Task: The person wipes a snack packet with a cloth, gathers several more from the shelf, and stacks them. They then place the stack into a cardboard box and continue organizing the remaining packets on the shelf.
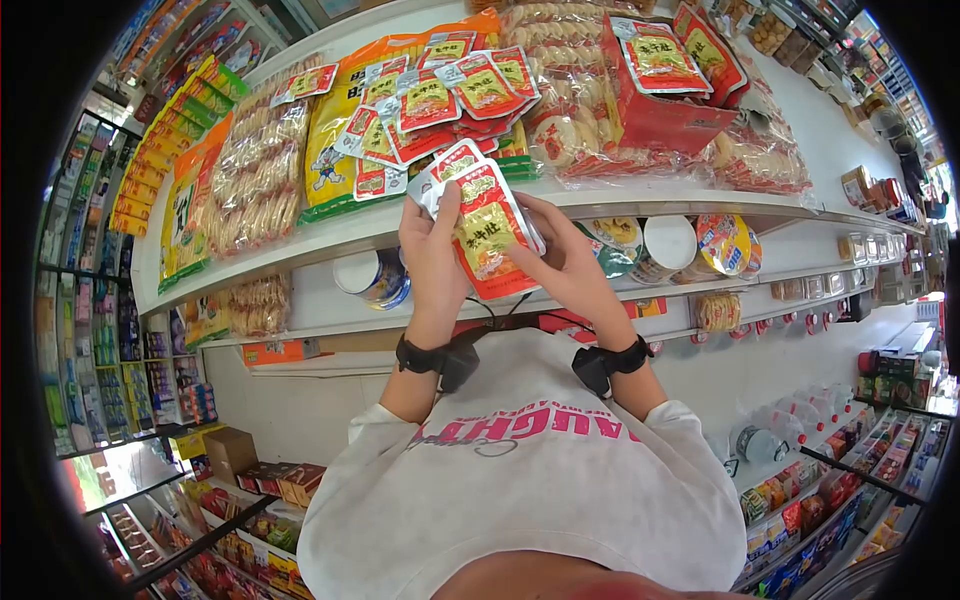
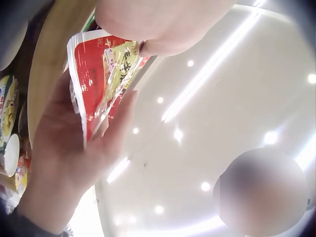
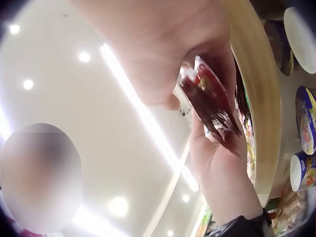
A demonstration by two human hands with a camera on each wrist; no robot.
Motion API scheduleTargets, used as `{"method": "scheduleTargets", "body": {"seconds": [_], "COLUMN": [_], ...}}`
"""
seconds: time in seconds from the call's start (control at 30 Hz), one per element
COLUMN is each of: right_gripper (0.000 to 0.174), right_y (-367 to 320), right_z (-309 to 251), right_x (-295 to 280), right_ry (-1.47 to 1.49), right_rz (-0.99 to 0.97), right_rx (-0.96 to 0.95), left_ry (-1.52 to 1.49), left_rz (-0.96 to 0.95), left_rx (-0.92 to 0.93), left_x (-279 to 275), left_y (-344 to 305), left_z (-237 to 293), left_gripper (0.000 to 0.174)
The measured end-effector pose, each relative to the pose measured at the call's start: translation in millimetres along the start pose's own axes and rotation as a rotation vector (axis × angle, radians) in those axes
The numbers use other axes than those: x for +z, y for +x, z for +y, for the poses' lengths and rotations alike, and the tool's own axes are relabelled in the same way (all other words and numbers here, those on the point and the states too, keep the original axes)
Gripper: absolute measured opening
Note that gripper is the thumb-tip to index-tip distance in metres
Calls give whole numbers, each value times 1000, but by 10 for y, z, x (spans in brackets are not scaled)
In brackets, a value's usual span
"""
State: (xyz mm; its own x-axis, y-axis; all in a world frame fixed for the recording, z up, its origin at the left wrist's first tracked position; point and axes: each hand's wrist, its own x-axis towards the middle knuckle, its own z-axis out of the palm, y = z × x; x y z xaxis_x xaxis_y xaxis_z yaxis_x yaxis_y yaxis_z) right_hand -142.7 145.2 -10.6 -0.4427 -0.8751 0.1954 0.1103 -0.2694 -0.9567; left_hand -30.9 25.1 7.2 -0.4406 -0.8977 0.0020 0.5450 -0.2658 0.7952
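Between my two hands is a small stack of red-and-silver snack packets, held in front of the shelf edge. My left hand grips the stack from its left side, thumb laid over the front near the top. On the right edge my right hand pinches it, thumb across the lower front and fingers behind. In the left wrist view the red packet face shows tilted. The packets' lower edges fan apart slightly in the right wrist view. Behind lies a loose pile of matching packets on yellow snack bags.
A red display box with more packets stands on bagged round crackers at the right. Long cracker bags line the shelf's left. Cup noodle tubs sit on the shelf below. The white shelf edge runs just behind the hands.
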Motion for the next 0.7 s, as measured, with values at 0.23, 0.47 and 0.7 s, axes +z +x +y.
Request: {"method": "scheduleTargets", "body": {"seconds": [0.23, 0.47, 0.7], "right_gripper": [39, 59, 48], "right_y": [-18, -112, -114], "right_z": [-61, -70, -540], "right_x": [-141, 40, -102], "right_ry": [-52, 120, -139], "right_rz": [142, 103, 34], "right_rx": [156, 54, -259], "left_ry": [-80, 79, 27], "left_rz": [-77, 35, -99], "left_rx": [-82, 76, 183], "left_x": [-15, 207, 376], "left_y": [-90, -139, -304], "left_z": [-83, 18, 181], "left_gripper": [29, 21, 30]}}
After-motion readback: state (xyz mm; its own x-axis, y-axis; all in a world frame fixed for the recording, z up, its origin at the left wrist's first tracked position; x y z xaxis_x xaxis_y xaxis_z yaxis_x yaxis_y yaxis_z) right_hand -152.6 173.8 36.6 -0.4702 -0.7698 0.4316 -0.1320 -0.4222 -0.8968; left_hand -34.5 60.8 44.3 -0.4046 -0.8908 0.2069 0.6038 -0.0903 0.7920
